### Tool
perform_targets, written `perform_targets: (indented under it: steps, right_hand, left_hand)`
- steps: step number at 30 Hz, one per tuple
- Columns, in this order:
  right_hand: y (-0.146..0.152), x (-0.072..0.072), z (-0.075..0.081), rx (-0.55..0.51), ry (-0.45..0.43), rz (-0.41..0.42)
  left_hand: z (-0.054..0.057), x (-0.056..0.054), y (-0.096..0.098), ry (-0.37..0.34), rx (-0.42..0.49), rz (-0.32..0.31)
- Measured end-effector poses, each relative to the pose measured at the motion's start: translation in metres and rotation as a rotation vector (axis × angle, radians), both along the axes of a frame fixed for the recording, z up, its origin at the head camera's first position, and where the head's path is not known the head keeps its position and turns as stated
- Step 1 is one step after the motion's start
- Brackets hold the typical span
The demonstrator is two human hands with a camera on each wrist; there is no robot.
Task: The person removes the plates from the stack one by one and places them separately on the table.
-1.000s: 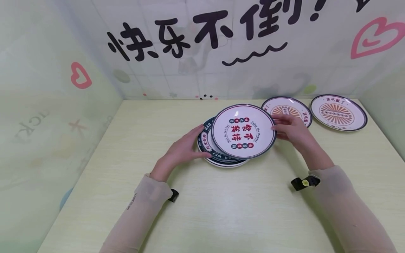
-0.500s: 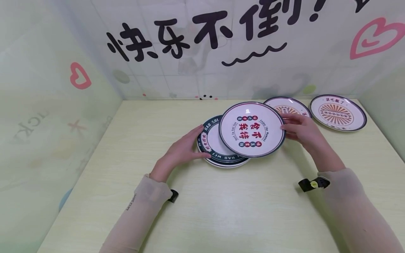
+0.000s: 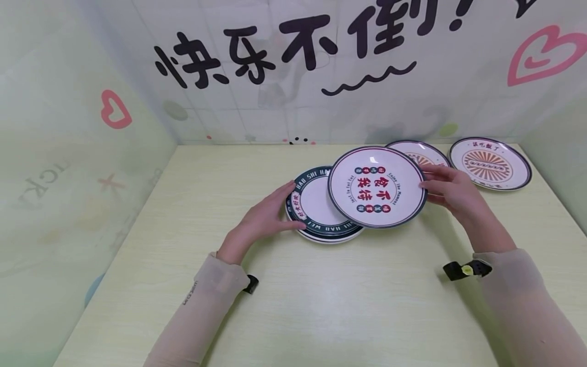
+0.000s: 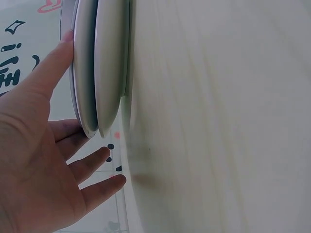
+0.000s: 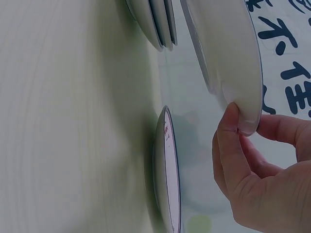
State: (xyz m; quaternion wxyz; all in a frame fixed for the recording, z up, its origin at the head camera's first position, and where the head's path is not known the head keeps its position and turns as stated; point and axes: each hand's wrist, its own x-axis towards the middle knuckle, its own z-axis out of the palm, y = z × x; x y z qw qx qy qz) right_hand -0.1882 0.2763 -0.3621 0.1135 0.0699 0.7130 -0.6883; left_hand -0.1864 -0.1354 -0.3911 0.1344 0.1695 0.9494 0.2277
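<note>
My right hand (image 3: 447,188) pinches the right rim of the red-lettered plate (image 3: 377,186) (round, so no long axis), which hangs left of it, above the plate stack's (image 3: 318,204) right side; my left hand (image 3: 262,216), fingers spread, touches the stack's left edge.

Single plate (image 3: 377,187) over right side of plate stack (image 3: 316,204), two plates (image 3: 489,165) behind, farther right.
</note>
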Motion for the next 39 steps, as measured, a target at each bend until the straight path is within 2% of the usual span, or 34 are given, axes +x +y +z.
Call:
perform_targets:
  steps: [3,10,16,25,27,39]
  right_hand:
    - [0.003,0.001,0.0,-0.025,-0.007,-0.007]
    - [0.01,0.003,0.002,0.008,-0.021,-0.019]
    - [0.017,0.007,0.003,-0.033,-0.001,-0.025]
    - [0.03,0.012,0.002,0.018,0.012,-0.045]
    - [0.033,0.013,0.001,-0.024,0.011,-0.052]
    - [0.056,0.022,0.001,-0.072,-0.007,-0.073]
  left_hand:
    - [0.0,0.0,0.0,0.0,0.001,-0.001]
    - [0.001,0.0,0.001,0.0,-0.003,0.001]
    - [0.001,0.0,0.0,-0.006,-0.002,0.005]
    - [0.001,0.001,0.0,-0.013,-0.002,0.008]
    - [0.001,0.001,0.0,-0.016,-0.001,0.008]
    - [0.002,0.001,0.0,-0.013,-0.008,0.003]
